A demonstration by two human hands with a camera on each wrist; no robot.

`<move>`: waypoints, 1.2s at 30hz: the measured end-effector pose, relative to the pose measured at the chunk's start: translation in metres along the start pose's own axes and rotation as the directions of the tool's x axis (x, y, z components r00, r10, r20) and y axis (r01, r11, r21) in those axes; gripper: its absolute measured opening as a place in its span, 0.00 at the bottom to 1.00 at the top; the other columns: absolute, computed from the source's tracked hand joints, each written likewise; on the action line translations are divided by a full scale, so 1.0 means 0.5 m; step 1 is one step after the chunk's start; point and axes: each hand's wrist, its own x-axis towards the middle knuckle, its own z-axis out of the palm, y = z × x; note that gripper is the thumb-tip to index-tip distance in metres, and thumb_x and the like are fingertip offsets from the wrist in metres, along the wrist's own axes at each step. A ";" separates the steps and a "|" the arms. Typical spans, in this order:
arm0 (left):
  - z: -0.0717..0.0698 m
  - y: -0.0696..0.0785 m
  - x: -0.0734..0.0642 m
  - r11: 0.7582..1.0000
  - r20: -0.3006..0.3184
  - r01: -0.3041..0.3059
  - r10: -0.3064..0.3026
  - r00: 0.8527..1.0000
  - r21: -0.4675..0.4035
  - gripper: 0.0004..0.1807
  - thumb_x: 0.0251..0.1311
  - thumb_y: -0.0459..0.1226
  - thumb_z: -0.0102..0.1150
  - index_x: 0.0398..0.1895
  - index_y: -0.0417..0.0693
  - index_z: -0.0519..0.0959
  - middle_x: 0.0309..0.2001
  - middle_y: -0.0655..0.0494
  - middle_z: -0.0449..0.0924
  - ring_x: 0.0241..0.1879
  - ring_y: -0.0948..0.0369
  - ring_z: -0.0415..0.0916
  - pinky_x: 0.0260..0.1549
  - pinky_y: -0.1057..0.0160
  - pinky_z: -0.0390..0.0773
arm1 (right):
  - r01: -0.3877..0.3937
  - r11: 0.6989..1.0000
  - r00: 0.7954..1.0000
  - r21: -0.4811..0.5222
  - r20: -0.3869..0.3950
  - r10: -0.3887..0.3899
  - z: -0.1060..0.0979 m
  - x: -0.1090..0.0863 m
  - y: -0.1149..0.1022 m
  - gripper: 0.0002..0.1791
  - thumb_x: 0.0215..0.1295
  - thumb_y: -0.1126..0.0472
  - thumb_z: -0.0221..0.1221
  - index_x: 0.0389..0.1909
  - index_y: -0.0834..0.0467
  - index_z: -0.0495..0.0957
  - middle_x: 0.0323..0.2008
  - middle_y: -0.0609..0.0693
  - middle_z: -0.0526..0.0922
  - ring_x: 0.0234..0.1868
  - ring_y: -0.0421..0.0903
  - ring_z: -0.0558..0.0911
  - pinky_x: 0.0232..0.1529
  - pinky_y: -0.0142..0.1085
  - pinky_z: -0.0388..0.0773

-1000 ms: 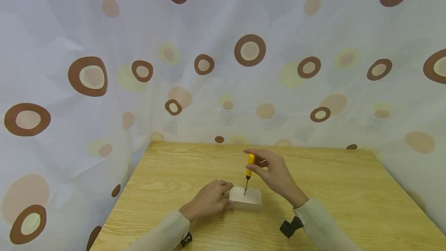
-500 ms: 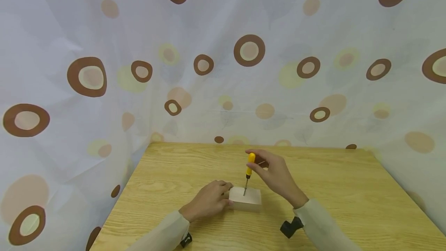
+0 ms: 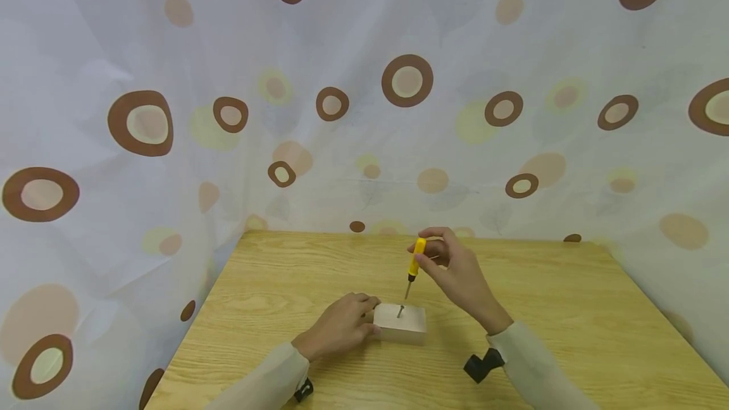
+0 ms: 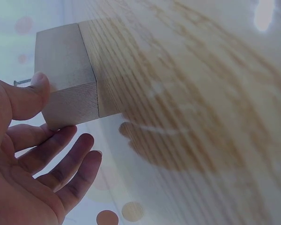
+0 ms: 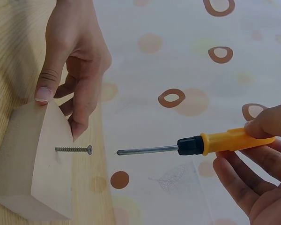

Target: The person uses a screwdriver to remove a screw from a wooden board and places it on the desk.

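A pale wooden block (image 3: 398,335) lies on the table, and a long screw (image 5: 74,149) stands up out of its top face. My left hand (image 3: 337,328) grips the block's left end, thumb (image 4: 30,97) on one side and fingertips on the other. In my right hand (image 3: 464,280), thumb and fingers pinch the yellow handle of a screwdriver (image 5: 227,141). Its shaft slants down toward the screw. A gap shows between the tip and the screw head in the right wrist view. The screw's lower end is hidden inside the block.
The light wood-grain table (image 3: 273,271) spreads around both hands. A white curtain (image 3: 353,30) with brown rings and dots hangs behind it and along both sides. Black camera mounts (image 3: 483,366) are worn at the wrists.
My right hand has lifted the screwdriver up and to the right, so its tip has come away from the screw head. My left hand stays on the block.
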 end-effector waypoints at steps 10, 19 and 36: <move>0.001 -0.001 -0.002 1.000 -0.002 -0.008 0.008 1.000 -0.008 0.29 0.69 0.50 0.64 0.67 0.43 0.77 0.64 0.52 0.79 0.57 0.57 0.78 0.55 0.58 0.80 | -0.099 0.995 0.994 -0.020 -0.048 0.098 -0.021 -0.012 -0.012 0.17 0.73 0.63 0.64 0.59 0.57 0.75 0.44 0.53 0.85 0.42 0.48 0.84 0.42 0.32 0.82; 0.002 -0.003 -0.003 1.000 -0.001 -0.004 0.004 1.000 -0.011 0.30 0.69 0.51 0.63 0.68 0.44 0.77 0.65 0.53 0.78 0.58 0.56 0.78 0.56 0.57 0.79 | -0.113 0.991 0.993 -0.070 -0.048 0.110 -0.041 -0.027 0.027 0.18 0.72 0.59 0.65 0.60 0.54 0.76 0.41 0.50 0.83 0.38 0.45 0.83 0.38 0.33 0.82; 0.001 -0.002 -0.003 1.000 0.001 -0.001 0.001 1.000 -0.014 0.30 0.69 0.51 0.64 0.68 0.44 0.77 0.65 0.52 0.78 0.59 0.55 0.77 0.56 0.56 0.79 | -0.124 0.985 0.992 -0.124 -0.042 0.120 -0.082 -0.072 0.075 0.18 0.72 0.61 0.65 0.61 0.53 0.76 0.39 0.49 0.84 0.31 0.47 0.84 0.31 0.34 0.81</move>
